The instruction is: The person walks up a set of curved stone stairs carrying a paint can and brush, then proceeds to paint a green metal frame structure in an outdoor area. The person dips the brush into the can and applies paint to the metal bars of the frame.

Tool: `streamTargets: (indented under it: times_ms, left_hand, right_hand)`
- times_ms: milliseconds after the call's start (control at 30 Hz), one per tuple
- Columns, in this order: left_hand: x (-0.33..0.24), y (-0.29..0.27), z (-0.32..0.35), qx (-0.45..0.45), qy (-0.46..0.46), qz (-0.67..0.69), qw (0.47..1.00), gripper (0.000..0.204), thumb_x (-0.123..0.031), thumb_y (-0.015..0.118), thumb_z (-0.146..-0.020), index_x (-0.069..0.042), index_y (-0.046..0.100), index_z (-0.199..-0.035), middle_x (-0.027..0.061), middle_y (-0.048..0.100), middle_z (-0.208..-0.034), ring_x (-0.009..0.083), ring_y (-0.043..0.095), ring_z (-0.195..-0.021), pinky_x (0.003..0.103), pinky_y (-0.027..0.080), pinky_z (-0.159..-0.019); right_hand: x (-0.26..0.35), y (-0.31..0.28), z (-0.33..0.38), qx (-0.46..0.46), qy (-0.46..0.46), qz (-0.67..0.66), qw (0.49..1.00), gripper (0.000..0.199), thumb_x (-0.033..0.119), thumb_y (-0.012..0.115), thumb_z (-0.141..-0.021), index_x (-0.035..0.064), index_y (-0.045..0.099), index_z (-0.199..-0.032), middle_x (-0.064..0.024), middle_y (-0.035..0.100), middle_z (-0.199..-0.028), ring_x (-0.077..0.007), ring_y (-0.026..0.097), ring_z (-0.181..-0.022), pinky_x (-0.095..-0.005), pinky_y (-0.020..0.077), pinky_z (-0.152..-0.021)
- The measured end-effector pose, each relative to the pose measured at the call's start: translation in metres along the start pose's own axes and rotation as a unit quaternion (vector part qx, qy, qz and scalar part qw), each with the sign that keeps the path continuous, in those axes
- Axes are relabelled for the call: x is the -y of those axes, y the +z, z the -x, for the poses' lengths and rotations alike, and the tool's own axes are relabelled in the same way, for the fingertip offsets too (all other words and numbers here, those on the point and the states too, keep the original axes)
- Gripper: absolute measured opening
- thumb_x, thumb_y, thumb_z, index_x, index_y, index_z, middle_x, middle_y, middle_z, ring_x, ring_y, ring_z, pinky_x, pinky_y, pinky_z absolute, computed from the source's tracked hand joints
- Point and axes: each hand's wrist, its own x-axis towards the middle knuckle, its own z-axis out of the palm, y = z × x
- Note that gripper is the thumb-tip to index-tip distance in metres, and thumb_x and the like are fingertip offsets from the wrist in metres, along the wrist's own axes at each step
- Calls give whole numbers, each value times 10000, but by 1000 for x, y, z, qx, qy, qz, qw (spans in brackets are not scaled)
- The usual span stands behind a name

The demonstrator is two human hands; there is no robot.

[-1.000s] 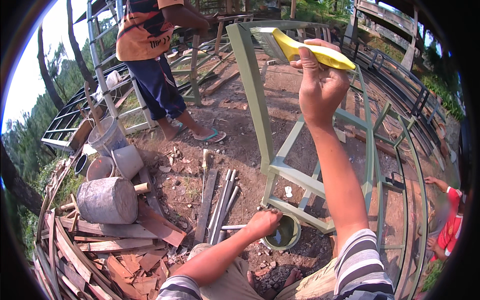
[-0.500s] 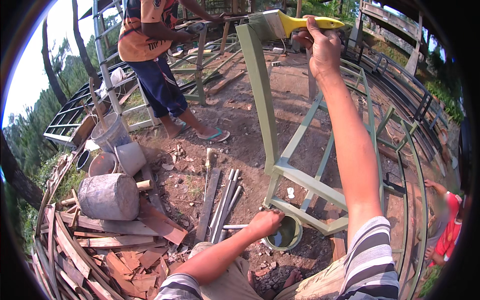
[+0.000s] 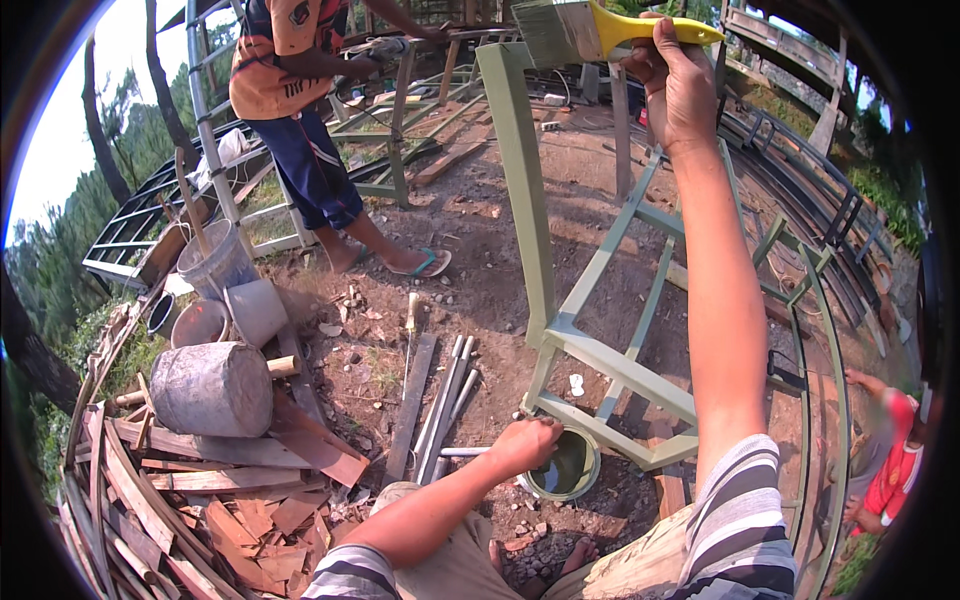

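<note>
High in front of me, my right hand [image 3: 685,95] grips a wide paintbrush [image 3: 615,32] by its yellow handle. Its green-stained bristles point left, at the top end of a pale green metal post [image 3: 520,190]; I cannot tell whether they touch it. The post rises from a green metal frame [image 3: 625,370] with slanting rails, right of centre. Low in the middle, my left hand [image 3: 530,445] is closed on the left rim of a paint bucket [image 3: 597,478]. Greenish liquid lies inside the bucket, which hangs or stands beside the frame's lower corner.
To the left, dirty buckets [image 3: 215,390] and scrap wood [image 3: 235,480] are piled. Metal tubes [image 3: 445,410] and a board lie on the dirt. One person [image 3: 300,110] stands at the upper left by a ladder [image 3: 215,140], holding a tool; another, in red [image 3: 895,460], is at the right edge.
The paintbrush has moved right and slightly up in my right hand, its bristles shifting across the post's top. My left hand stays on the bucket rim.
</note>
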Motion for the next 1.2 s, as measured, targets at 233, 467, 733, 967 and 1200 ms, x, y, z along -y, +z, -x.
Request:
streamTargets:
  times_ms: [233,467,733,967,1200]
  left_hand:
    - [2,5,-5,38,-38,-3,999,248,-208,688,-888,-32,598,-1038,164,681,-1018,385,699,-910,498,577,-757]
    - [-7,5,-7,14,-12,-7,1000,208,-167,669,-858,-27,612,-1001,158,687,-956,356,708,-874,461,592,-729]
    - [-9,4,-5,5,-5,-18,1000,149,-132,628,-865,-41,618,-982,138,690,-871,342,717,-771,444,591,-644]
    - [-9,11,-5,9,9,-46,999,154,-119,638,-825,-56,635,-966,121,681,-794,311,715,-700,411,571,-577]
    - [-11,11,-5,3,13,-36,999,106,-93,647,-793,-59,660,-892,142,684,-726,320,708,-649,441,565,-551]
  right_hand:
    - [-4,13,37,-57,-116,121,984,228,252,697,-997,35,662,-937,-10,662,-765,-109,644,-668,-275,524,-642]
    - [-13,-54,221,163,-215,399,876,193,121,745,-939,8,690,-1085,-50,719,-983,-121,696,-877,-272,562,-782]
    - [-12,-74,229,109,-66,347,929,167,71,722,-937,-5,685,-1082,-85,702,-1028,-146,693,-837,-276,563,-734]
    - [-22,-58,346,399,-54,481,779,412,24,773,-681,40,643,-1071,-83,602,-874,-278,649,-785,-391,551,-653]
    - [-30,-61,351,321,-81,552,765,367,40,760,-736,26,654,-1087,-100,578,-850,-294,604,-770,-412,506,-644]
